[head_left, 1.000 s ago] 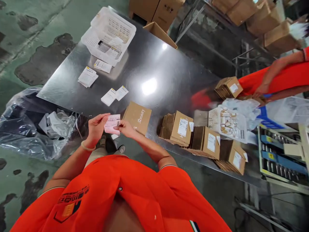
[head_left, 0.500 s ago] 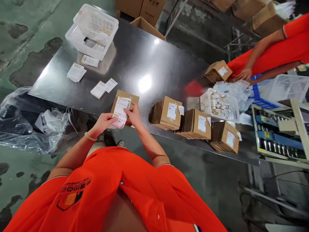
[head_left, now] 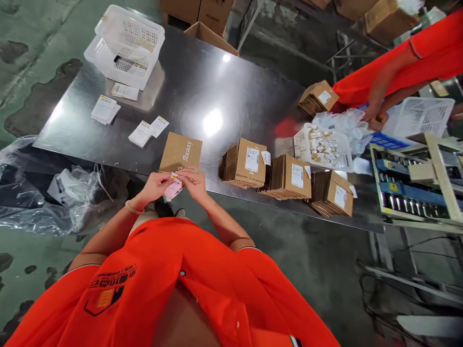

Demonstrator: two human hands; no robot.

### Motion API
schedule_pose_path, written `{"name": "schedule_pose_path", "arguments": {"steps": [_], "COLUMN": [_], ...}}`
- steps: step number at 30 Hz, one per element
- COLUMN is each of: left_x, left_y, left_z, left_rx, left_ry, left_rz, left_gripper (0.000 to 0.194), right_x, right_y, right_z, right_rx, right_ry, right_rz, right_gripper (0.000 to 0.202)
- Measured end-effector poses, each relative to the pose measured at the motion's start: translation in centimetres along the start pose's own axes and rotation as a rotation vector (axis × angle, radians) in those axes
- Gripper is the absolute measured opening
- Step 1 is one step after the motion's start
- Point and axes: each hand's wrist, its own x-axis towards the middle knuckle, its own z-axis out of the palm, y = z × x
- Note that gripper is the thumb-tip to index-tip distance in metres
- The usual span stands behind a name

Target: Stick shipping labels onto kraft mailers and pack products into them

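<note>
Both hands meet at the near edge of the metal table. My left hand is closed, pinching one side of a printed shipping label. My right hand pinches the label's upper part, its fingertips close to those of the left hand. The label hangs bent below the fingers, and part of it is hidden by them. Just beyond my hands a flat brown cardboard box with "beauty" printed on it lies on the table. To its left are two small stacks of labels, overlapping at a corner.
Labelled cardboard stacks line the near edge at right. A white basket and more labels occupy the table's left end. At far right, a co-worker's hands work by plastic bags and a basket of small items.
My right hand has come down and in toward my left, off the box. The label, spread over the box before, is now bunched between both hands, uncovering the box's printing.
</note>
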Motion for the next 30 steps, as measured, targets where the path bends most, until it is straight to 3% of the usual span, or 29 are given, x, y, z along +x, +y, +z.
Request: {"name": "schedule_pose_path", "arguments": {"steps": [4,7,10,13,15,17,20,23,27,30], "left_x": [-0.4,-1.7,-4.1,-6.8,-7.9,-8.4,-8.0,-7.5,-7.3,-7.0], "left_y": [-1.6,-3.8,-6.6,-8.7,-9.4,-9.7,-10.0,-10.1,-9.7,-8.7], "left_z": [-0.3,-1.5,-3.5,-4.9,-5.0,-4.6,-3.5,-2.6,-2.2,-2.6], "left_rx": [-0.085,-0.163,-0.278,-0.407,-0.454,-0.476,-0.484,-0.492,-0.46,-0.374], "left_ry": [-0.062,-0.123,-0.153,-0.196,-0.215,-0.221,-0.206,-0.194,-0.185,-0.186], "left_rz": [-0.101,-0.242,-0.455,-0.627,-0.677,-0.691,-0.683,-0.638,-0.603,-0.555], "left_gripper": [0.04,0.041,0.048,0.057,0.058,0.058,0.062,0.064,0.066,0.065], "right_x": [0.6,3.3,6.3,7.4,6.8,5.8,5.0,5.2,5.3,4.6], "right_y": [-0.3,-0.2,0.2,0.8,1.4,2.3,4.3,6.1,7.1,6.1], "right_z": [-0.6,-3.7,-7.8,-9.5,-8.4,-5.9,-1.8,1.0,2.4,1.9], "right_rx": [0.186,0.242,0.183,0.009,-0.142,-0.278,-0.403,-0.47,-0.547,-0.671], "right_ry": [0.024,0.146,0.319,0.536,0.562,0.488,0.331,0.221,0.082,-0.069], "right_rz": [0.305,0.484,0.457,0.227,0.049,-0.038,-0.02,0.03,0.088,0.131], "right_gripper": [0.037,0.043,0.043,0.042,0.041,0.039,0.038,0.042,0.041,0.039]}}
